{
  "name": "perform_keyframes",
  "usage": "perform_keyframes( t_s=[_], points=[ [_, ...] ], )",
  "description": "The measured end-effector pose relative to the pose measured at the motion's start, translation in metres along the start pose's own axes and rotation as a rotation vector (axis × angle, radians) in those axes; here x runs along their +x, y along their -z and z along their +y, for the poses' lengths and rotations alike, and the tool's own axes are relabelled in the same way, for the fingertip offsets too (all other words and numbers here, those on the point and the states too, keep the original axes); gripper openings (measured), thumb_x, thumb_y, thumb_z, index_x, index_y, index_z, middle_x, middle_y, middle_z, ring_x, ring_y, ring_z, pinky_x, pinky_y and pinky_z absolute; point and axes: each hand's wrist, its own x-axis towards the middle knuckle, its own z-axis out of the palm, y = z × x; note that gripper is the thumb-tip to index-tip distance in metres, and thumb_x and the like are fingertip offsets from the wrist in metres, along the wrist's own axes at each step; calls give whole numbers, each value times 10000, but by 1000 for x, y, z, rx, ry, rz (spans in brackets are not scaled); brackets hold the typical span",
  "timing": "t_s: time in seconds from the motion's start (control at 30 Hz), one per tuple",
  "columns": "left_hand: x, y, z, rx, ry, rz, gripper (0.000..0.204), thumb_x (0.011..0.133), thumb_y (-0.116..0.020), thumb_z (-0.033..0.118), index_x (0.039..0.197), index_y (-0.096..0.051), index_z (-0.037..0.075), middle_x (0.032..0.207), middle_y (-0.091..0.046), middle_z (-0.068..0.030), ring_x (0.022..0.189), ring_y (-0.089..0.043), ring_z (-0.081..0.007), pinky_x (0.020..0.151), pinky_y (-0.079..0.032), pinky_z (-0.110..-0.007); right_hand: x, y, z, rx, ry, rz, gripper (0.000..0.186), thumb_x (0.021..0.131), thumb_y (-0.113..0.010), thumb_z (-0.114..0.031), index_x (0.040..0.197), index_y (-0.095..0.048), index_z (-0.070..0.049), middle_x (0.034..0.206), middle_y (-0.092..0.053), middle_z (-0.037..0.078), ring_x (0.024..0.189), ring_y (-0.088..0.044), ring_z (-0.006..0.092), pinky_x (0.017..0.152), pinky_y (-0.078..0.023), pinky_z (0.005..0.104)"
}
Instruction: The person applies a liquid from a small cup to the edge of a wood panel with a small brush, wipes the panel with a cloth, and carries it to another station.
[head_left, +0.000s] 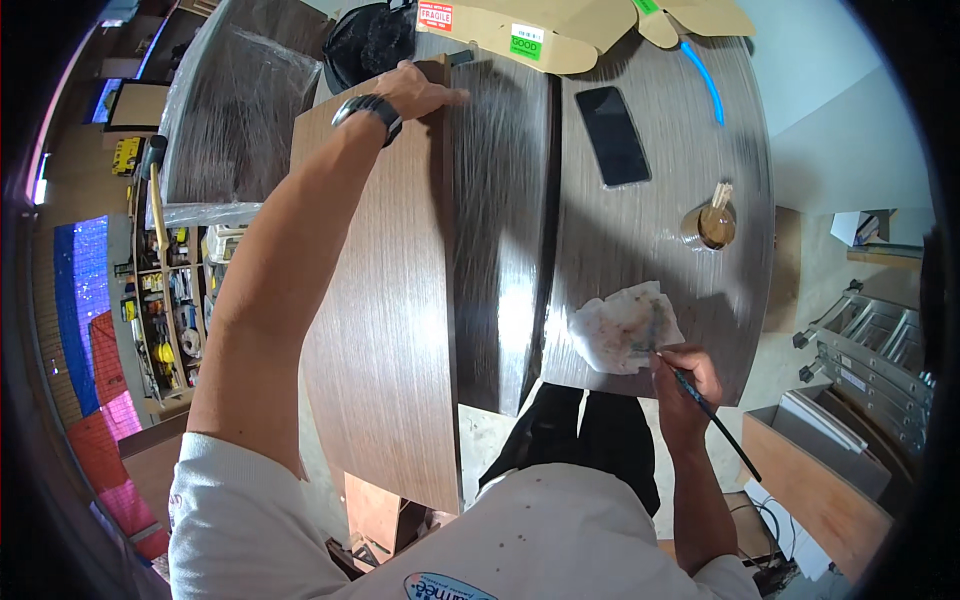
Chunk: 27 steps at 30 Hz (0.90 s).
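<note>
Gripping thin brush [712, 410] in right hand [685, 380], left hand [420, 92] flat on wood panel [385, 330]

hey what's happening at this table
A person steadies a tilted brown wood-grain panel with the left hand at its far top edge. The right hand holds a thin brush, its tip on a stained paper towel on the dark tabletop. A phone and a small jar lie beyond.

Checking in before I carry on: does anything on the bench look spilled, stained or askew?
Only the white rag by the right hand stands out: crumpled and smeared with colour, with the thin brush touching it. The wood panel under the left hand overhangs the near edge.
</note>
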Motion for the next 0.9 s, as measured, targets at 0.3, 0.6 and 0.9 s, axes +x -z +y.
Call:
perform_keyframes(
  t_s=[0.3, 0.6, 0.9],
  points=[
    [-41, -21, -12, 66, 93, -17, 1002, 753, -872, 465, 1431, -448, -139, 1320, -638, -309, 1222, -650, -400, 1064, -519, -438, -2, 24, -1, 70, -46, 30, 151, 866, -750, 88, 943, -652, 2, 935, -707, 108, 829, -683, 162, 752, -541, 290],
    [-158, -58, -10, -37, 46, -12, 1070, 763, -857, 303, 1584, -262, -40, 1467, -498, -304, 1378, -487, -441, 1157, -450, -463, 3, 45, -3, 118, 15, -35, 119, 889, -753, 46, 946, -658, 2, 914, -688, 96, 801, -632, 127, 730, -511, 272],
    [-283, -95, 30, 188, -43, 162, 1099, 724, -853, 135, 1621, -227, 28, 1573, -355, -276, 1444, -408, -441, 1144, -474, -467, 10, 69, -6, 112, -5, -29, 121, 899, -758, 38, 955, -654, 11, 886, -669, 69, 779, -595, 101, 708, -489, 248]
  ],
)
